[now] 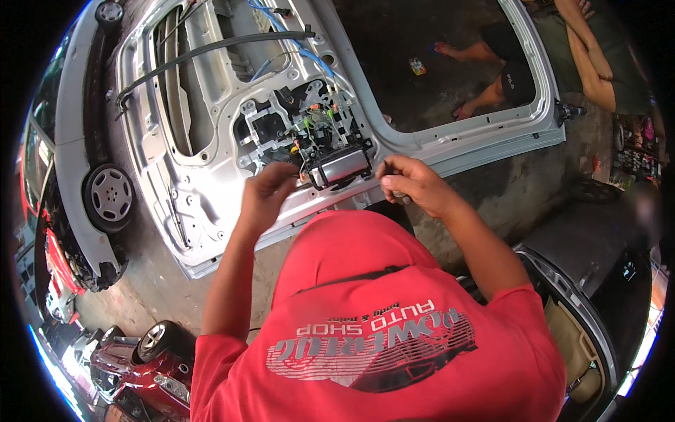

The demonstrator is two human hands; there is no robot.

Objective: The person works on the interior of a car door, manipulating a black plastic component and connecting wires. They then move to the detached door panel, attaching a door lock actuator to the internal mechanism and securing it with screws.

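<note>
A silver vehicle door (pixel 211 183) lies in front of me with its panel cut-outs showing. In one cut-out sits a door handle assembly (pixel 341 166), a silver handle in a black frame, with a latch mechanism (pixel 309 130) of metal plates, rods and coloured clips beyond it. My left hand (pixel 269 193) is at the near left side of the assembly, fingers closed together by its edge; what they grip is hidden. Just right of the handle, my right hand (pixel 413 184) has its fingers curled and thumb against them. Anything between them is too small to name.
A long black rubber strip (pixel 211 50) and a blue wiring harness (pixel 302 49) lie across the door. Another person's bare legs (pixel 485 81) show through the window opening, their arms (pixel 589 56) at upper right. Cars stand around: a white car (pixel 81 141), a red car (pixel 148 366).
</note>
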